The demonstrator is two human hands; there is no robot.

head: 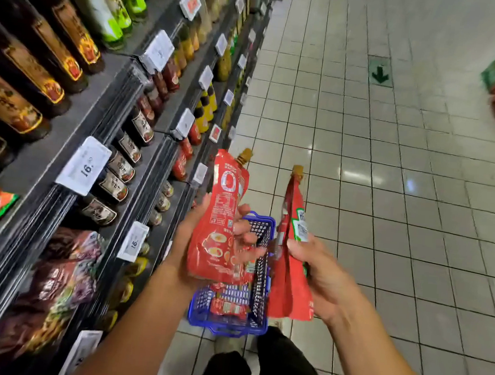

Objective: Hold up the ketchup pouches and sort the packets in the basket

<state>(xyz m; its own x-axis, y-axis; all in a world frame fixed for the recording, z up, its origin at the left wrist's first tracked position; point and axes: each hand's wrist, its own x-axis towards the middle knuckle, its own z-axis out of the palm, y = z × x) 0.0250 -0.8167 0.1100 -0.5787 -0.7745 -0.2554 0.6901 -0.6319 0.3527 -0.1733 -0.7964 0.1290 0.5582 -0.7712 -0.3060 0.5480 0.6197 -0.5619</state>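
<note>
Pouches: two red ketchup pouches with gold screw caps, held over the basket
Left hand: curled round the back-label pouch, nutrition print showing
Right hand: gripping the Heinz pouch, edge-on, "HE" readable
Basket: blue basket on the tiled floor, red packets inside
Shelves: sauce bottles, price tag reading "16."

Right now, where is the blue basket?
In the head view, the blue basket sits low in the middle, below and between the two red pouches: one in the left hand, one in the right hand, beside the shelves.
</note>
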